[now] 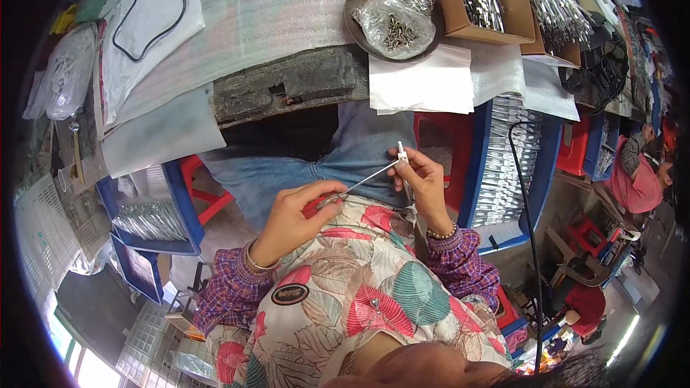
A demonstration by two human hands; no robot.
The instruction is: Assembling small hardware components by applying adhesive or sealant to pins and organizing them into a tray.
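Note:
Over my lap, my left hand [293, 214] is closed around the shiny metal end of a slim tool; its exact kind is partly hidden by the fingers. From there a thin metal shaft [371, 175] runs up and right toward my right hand [427, 183]. Thumb and fingers of the right hand pinch a small white piece [401, 149] with a narrow tip, and the shaft's far end meets it. Below the right fingers hangs a slim, pale metal part that seems joined to the white piece, though the fingers hide the joint.
Ahead, a round dark dish [352, 11] holds a plastic bag of small screws [400, 34] on the covered table. Cardboard boxes [519, 23] of metal rods stand at far right. Blue crates [550, 165] with metal parts flank me. A black cable [527, 208] hangs right; other people work farther right.

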